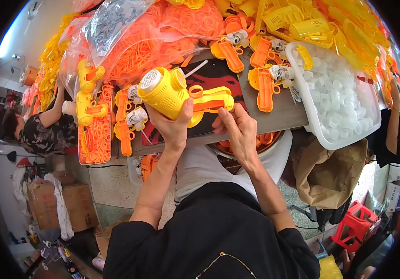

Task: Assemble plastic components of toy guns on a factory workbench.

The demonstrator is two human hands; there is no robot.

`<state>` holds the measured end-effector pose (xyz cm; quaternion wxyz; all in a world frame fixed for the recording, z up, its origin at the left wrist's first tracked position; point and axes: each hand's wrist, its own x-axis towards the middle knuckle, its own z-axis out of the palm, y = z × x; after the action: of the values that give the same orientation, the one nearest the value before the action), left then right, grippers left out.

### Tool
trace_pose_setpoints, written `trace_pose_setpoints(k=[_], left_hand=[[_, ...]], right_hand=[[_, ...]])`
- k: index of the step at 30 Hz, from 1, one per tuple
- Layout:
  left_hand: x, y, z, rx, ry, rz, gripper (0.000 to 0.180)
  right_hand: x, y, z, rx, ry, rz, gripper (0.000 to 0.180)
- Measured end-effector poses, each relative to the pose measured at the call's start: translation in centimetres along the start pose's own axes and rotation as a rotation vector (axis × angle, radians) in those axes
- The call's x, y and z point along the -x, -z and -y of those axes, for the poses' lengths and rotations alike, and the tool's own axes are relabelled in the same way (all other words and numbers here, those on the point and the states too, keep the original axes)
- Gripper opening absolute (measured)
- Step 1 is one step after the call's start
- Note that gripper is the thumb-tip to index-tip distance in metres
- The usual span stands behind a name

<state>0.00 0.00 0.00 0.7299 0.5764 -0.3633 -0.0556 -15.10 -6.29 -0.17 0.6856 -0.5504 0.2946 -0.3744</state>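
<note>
so the left hand (174,128) is wrapped around the fat round body of a yellow plastic toy (168,93), gripping it from below with the thumb up along the side. the right hand (241,132) is nearly closed, thumb and fingers pinched at the far end of the toy's handle, right by the orange strip (209,105) that runs along it. the toy sits up in the air over the front part of the table (274,122), in front of a red and black mat (221,74), its pale round grille (151,80) turned to the upper left. just right of the mat there are three orange half-shells (265,95) with clear cup-like parts on them, and a couple more on the left side of it. left of those, a narrow tray (111,128) is full of orange bits, with two yellow toys (86,109) lying across it (one pokes past the tray's edge). on the right, a clear bin (372,129) is loaded with white caps (339,100). the back is heaped with bagged orange parts (139,51) and a big pile of yellow shells (311,23). below the bin there's an open brown bag (332,174), and at far left a person in a dark patterned shirt (44,135).
</note>
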Motion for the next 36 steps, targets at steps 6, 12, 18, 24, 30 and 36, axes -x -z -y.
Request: trace_pose_setpoints(k=[6,12,18,24,30,36], left_hand=[[0.1,0.6,0.6,-0.132,-0.203,-0.044,0.073],[0.4,1.5,0.2,0.195,0.127,-0.143,0.063],[1.1,0.9,1.0,0.038,-0.049,-0.137,0.062],[-0.1,2.7,3.1,0.447,0.222,0.271,0.083],[-3.2,3.4,1.0,0.311,0.074,0.359,0.099],[-4.2,4.0,1.4,0.312,0.063,0.445,0.094]], right_hand=[[-0.1,-0.1,1.7,0.276,0.066,-0.016,0.029],[-1.5,0.3,0.2,0.298,0.182,0.081,0.039],[-1.0,-0.2,0.0,-0.174,0.098,0.172,0.053],[-0.8,0.9,-3.1,-0.131,0.216,0.106,0.045],[-0.6,1.5,-5.7,-0.157,0.308,0.150,0.057],[-1.0,2.7,-4.3,0.337,0.475,0.223,0.047]])
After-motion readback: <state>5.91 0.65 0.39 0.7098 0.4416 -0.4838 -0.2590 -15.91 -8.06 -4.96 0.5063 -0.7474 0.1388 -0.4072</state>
